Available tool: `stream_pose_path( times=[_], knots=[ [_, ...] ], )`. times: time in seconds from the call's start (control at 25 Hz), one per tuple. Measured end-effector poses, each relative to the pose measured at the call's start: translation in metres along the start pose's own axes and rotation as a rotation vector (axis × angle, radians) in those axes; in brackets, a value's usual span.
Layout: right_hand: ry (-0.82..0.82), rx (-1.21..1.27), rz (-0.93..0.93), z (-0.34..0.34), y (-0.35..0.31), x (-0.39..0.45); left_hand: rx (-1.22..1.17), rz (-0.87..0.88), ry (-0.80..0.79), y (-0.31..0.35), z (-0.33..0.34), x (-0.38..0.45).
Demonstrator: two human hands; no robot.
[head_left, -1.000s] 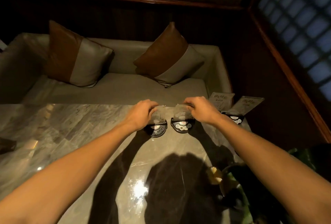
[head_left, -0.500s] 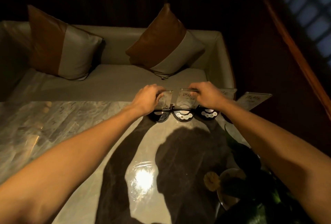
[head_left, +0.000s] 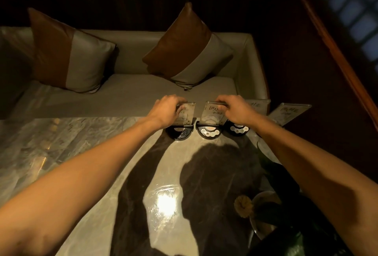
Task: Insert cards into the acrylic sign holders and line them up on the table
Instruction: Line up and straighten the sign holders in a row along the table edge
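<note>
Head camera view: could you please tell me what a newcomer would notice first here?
Two bare arms reach across the marble table, the left hand and right hand each gripping an acrylic sign holder at its far edge. Behind sits a sofa with two brown-and-grey cushions.

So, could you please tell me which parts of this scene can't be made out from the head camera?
- Third sign holder: the right hand covers most of it.
- Leftmost sign holder: its card is too dim to read; the left hand covers part.
- Far-right sign holder: print blurred.
- Plant: too dark to identify.
</note>
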State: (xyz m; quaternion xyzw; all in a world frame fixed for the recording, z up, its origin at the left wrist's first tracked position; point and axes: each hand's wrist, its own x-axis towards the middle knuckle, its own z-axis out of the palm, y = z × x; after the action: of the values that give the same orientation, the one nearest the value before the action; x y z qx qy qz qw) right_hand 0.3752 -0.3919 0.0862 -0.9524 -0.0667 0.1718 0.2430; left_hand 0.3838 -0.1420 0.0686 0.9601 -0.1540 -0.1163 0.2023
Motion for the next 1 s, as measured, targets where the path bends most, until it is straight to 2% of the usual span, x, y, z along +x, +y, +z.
stream_pose_path(
  times=[0.12, 0.24, 0.4, 0.56, 0.68, 1.0],
  knots=[
    [-0.04, -0.082, 0.028, -0.003, -0.005, -0.003, -0.01, -0.036, -0.031, 0.003, -0.003, -0.007],
    [-0.049, -0.147, 0.056, -0.007, -0.021, -0.012, -0.036, -0.066, 0.004, -0.002, -0.019, -0.026],
    [0.051, -0.274, 0.033, -0.012, -0.06, -0.027, -0.095, -0.107, 0.077, -0.023, -0.05, -0.071],
    [0.129, -0.232, -0.064, -0.001, -0.128, -0.048, -0.134, -0.165, 0.081, -0.06, -0.072, -0.147],
    [0.113, -0.132, -0.145, 0.035, -0.196, -0.071, -0.171, -0.219, 0.15, -0.099, -0.088, -0.223],
    [0.028, 0.035, -0.299, 0.164, -0.344, -0.148, -0.259, -0.322, 0.499, -0.179, -0.113, -0.411]
  ],
)
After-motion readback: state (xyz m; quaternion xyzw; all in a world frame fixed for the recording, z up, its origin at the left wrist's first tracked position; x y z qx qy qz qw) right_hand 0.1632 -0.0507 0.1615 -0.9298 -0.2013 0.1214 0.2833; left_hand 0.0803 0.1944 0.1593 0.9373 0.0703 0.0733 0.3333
